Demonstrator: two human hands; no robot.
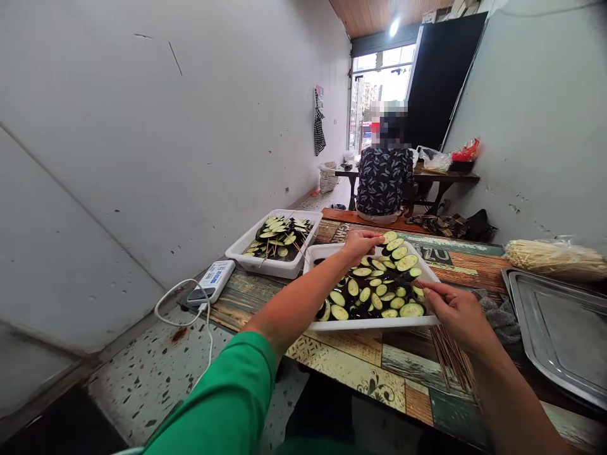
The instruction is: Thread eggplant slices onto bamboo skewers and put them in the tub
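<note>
My left hand point(361, 245) pinches the far end of a row of eggplant slices point(404, 263) above a white tray point(370, 325). My right hand point(450, 306) is closed at the near end of this eggplant skewer, with a thin stick showing at its fingertips. Below, loose oval eggplant slices point(365, 294) with dark skin lie in dark liquid in the tray. A bundle of bare wooden skewers point(454, 363) rests on the table under my right wrist.
A second white tray point(288, 270) at the left holds finished-looking eggplant skewers point(279, 237). A phone point(203, 296) on a white device trails a cable. Metal trays point(564, 328), a grey cloth point(496, 316) and a bag of skewers point(554, 258) are at the right. A person point(385, 180) sits ahead, back turned.
</note>
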